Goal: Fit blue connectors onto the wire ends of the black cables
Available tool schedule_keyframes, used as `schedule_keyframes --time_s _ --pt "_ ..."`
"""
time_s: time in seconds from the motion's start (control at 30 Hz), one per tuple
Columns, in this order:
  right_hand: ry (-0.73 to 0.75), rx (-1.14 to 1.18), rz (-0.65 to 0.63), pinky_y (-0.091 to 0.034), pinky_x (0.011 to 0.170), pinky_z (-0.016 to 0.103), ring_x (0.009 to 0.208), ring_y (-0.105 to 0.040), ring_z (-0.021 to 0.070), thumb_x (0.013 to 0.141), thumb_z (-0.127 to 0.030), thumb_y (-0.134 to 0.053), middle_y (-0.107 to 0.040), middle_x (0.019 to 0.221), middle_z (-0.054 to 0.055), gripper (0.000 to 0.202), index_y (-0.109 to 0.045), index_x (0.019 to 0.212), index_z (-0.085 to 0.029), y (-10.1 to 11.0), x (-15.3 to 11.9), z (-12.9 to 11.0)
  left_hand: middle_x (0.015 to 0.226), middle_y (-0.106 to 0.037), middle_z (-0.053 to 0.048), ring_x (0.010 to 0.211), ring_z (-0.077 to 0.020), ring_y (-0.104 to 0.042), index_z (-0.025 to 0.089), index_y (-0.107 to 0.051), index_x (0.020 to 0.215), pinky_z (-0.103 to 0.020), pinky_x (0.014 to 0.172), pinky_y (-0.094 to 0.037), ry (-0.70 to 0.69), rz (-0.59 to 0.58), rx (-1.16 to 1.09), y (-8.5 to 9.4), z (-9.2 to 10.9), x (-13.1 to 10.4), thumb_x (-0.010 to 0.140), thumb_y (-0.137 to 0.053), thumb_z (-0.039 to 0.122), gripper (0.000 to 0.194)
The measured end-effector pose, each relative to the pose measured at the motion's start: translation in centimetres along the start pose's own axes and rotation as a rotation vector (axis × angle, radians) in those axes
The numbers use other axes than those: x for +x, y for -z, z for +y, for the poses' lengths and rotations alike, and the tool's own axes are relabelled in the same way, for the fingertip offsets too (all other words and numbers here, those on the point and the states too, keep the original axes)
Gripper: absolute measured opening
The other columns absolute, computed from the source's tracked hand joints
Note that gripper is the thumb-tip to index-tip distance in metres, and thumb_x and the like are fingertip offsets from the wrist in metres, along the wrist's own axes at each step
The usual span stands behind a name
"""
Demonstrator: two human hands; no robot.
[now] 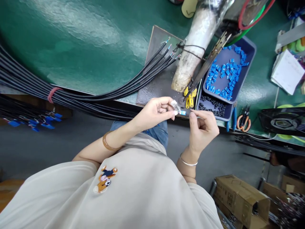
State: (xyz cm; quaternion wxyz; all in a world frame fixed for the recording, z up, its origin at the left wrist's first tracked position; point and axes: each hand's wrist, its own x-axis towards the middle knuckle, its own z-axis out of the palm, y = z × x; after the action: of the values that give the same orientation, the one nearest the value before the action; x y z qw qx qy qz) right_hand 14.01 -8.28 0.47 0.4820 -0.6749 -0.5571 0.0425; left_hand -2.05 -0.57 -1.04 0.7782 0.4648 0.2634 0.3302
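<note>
My left hand (160, 109) is closed in a pinch, with a pale wrapping around a fingertip. A small blue connector (183, 113) with a white part sticks out from between its thumb and finger. Just to the right, my right hand (203, 125) has thumb and forefinger pressed together, close to the connector but apart from it. Whatever lies in that pinch is too small to make out. Right behind the hands are yellow-handled snips (190, 98) on a dark board (152, 86).
Black cables (107, 95) with stripped ends cross the bench from the left, tied by a red band (53, 94). A wrapped white post (190, 60) slants over the board. On the right stand a bin of blue connectors (247, 63), a bin of black pieces (227, 114) and orange-handled pliers (243, 122).
</note>
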Motion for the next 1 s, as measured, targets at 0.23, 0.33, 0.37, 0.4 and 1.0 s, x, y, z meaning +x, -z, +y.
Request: schedule_keyframes --time_s 0.23,0.33,0.37,0.4,1.0 --pt "0.041 0.02 -0.206 -0.035 0.05 0.024 0.058 -0.047 0.0061 0.083 -0.015 -0.072 -0.067 0.083 -0.002 0.011 -0.074 0.089 -0.024 1.1 0.9 -1.6 0.067 -0.064 0.0 0.061 -0.0045 -0.057 0.01 -0.062 0.079 -0.014 0.059 -0.044 0.069 -0.035 0.053 0.0 0.4 -0.1 0.08 -0.069 0.02 0.012" --pt "0.083 0.008 -0.304 -0.043 0.057 0.026 0.064 -0.054 0.0081 0.085 -0.015 -0.07 -0.069 0.083 -0.002 0.011 -0.073 0.09 -0.024 1.1 1.3 -1.4 0.065 -0.063 0.0 0.059 -0.0043 -0.056 0.01 -0.061 0.077 -0.015 0.058 -0.044 0.093 -0.039 0.073 0.0 0.5 -0.1 0.079 -0.069 0.019 0.012" --pt "0.095 0.006 -0.327 -0.043 0.058 0.026 0.065 -0.056 0.0087 0.085 -0.015 -0.07 -0.069 0.083 -0.001 0.011 -0.073 0.091 -0.024 1.1 1.4 -1.4 0.065 -0.063 0.0 0.059 -0.0042 -0.056 0.01 -0.061 0.076 -0.015 0.058 -0.043 0.1 -0.038 0.076 0.0 0.5 -0.1 0.079 -0.069 0.019 0.012" --pt "0.106 0.007 -0.343 -0.044 0.058 0.026 0.067 -0.057 0.0091 0.085 -0.014 -0.069 -0.069 0.083 -0.001 0.011 -0.073 0.09 -0.024 1.1 1.4 -1.3 0.064 -0.062 0.001 0.058 -0.0041 -0.055 0.01 -0.061 0.076 -0.015 0.057 -0.043 0.106 -0.036 0.078 0.0 0.5 -0.1 0.078 -0.069 0.018 0.012" --pt "0.139 0.003 -0.401 -0.044 0.057 0.026 0.074 -0.062 0.0113 0.087 -0.015 -0.068 -0.069 0.083 -0.001 0.011 -0.072 0.091 -0.024 1.5 1.4 -0.8 0.064 -0.063 0.002 0.058 -0.0033 -0.058 0.01 -0.064 0.075 -0.013 0.058 -0.045 0.124 -0.088 0.034 0.2 0.3 0.0 0.076 -0.07 0.013 0.007"
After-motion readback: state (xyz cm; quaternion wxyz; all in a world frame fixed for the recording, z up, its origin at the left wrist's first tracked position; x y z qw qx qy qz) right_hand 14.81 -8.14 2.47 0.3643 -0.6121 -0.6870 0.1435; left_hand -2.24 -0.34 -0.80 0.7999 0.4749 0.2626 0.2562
